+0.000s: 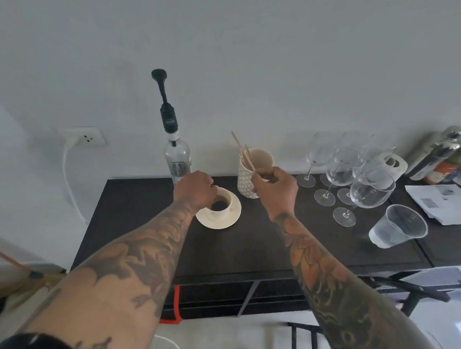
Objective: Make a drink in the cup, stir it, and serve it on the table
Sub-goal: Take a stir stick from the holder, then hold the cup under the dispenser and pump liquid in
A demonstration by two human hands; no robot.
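- Landmark: the cup point(222, 204) on its saucer point(219, 217), at the left end of the dark table point(274, 241); dark liquid shows inside, so we judge the drink poured and stirring next.
- Left of the cup: our left hand point(196, 189) curls over its near-left rim, fingers closed on the cup's side; behind it stands a clear bottle point(177, 159) with a black pump.
- Right of the cup: our right hand point(276, 184) pinches one wooden stirrer point(245, 155) thinly between fingertips, at the patterned holder point(248, 175).
- Stirrer axis: long axis tilted, free end pointing up and away-left, lower end at the fingers.
- Step advice: draw the stick along its own axis to avoid tipping the holder; keep the cup braced.
- Further right of the cup: wine glasses point(342, 175), plastic cup point(399, 225); well apart.
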